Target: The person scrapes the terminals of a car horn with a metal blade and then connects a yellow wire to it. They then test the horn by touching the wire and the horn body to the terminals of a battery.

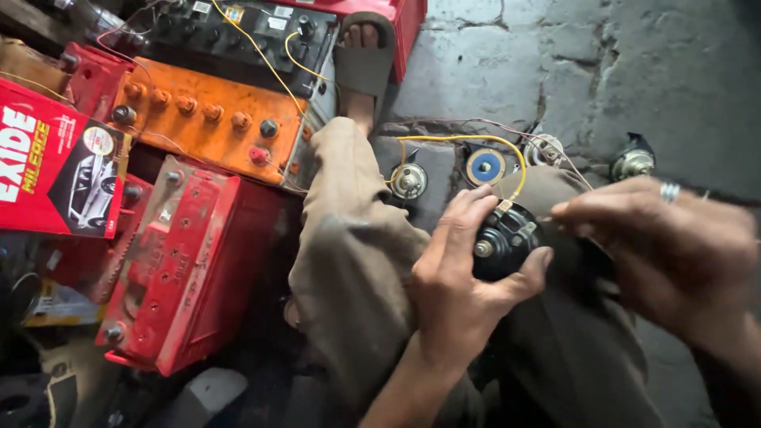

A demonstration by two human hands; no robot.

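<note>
The left hand (460, 277) holds a black round horn (507, 238) on the person's lap, and the right hand (674, 254), fingers bent and narrow, touches its terminal where the yellow wire (468, 139) arrives. I judge the wire connection is in work; it needs fine fingertip control. A red printed carton (55, 170) lies at the left edge, beside the red battery (186, 261) and orange battery (206, 127) on the floor.

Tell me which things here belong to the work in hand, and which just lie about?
In hand: left hand gripping black horn; right hand at it; yellow wire on its terminal.

Lying about: red battery, orange battery, red carton, blue-centred horn on floor.
</note>
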